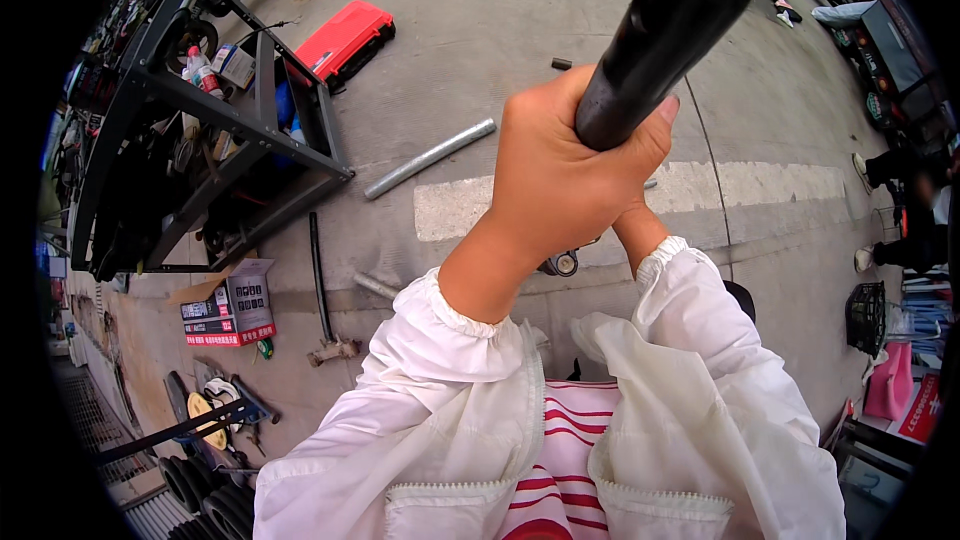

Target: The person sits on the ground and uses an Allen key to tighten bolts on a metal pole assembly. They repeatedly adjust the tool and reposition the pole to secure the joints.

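My left hand is closed around a thick black tube, its thumb along the right side. The tube tilts up and to the right, its hollow end toward me. Behind the left hand, my right hand shows only as a wrist; its fingers are hidden. Just below the hands a small round metal part peeks out, and I cannot tell whether it joins the tube. A grey metal pipe lies on the floor to the left, beyond my left forearm.
A dark metal frame rack with bottles stands at the left, a red case behind it. Nearer are a cardboard box and a long-handled hammer-like tool. A short dark cylinder lies ahead. Another person's legs show at right.
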Available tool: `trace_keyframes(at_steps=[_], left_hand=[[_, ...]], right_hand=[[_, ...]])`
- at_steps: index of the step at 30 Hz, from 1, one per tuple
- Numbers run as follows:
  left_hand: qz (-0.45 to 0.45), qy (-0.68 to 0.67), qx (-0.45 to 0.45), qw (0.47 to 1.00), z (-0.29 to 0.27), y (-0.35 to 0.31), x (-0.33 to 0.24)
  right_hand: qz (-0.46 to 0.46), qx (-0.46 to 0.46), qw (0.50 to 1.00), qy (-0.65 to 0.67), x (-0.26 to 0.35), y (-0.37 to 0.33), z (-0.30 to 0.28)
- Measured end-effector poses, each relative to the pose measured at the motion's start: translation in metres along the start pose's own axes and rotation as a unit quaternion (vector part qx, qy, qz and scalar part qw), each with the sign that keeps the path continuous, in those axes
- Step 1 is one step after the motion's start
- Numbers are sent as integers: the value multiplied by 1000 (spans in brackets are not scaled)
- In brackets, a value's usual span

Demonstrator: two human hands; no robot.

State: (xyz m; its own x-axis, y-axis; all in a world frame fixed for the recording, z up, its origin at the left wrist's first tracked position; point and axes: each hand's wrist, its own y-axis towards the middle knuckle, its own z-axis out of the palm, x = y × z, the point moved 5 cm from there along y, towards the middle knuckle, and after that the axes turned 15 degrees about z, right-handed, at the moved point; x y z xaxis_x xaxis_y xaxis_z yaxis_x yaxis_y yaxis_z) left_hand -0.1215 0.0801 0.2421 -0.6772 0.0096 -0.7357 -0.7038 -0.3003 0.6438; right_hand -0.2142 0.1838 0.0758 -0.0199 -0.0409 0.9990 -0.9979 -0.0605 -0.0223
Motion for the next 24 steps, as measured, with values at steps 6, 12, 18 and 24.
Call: trace_keyframes(at_steps=[6,12,18,24], left_hand=[[9,7,6,1000,-9,0,4],[51,49,22,997,-11,3,0],[1,12,11,1000,-22,-14,6],[-7,40,-5,999,-39,-8,4]], right_hand=[[27,-30,986,-159,-20,12,1],[-179,-4,901,-396,-64,56,41],[-147,39,853,-499,-102,78,58],[-20,84,856,-509,-90,80,73]])
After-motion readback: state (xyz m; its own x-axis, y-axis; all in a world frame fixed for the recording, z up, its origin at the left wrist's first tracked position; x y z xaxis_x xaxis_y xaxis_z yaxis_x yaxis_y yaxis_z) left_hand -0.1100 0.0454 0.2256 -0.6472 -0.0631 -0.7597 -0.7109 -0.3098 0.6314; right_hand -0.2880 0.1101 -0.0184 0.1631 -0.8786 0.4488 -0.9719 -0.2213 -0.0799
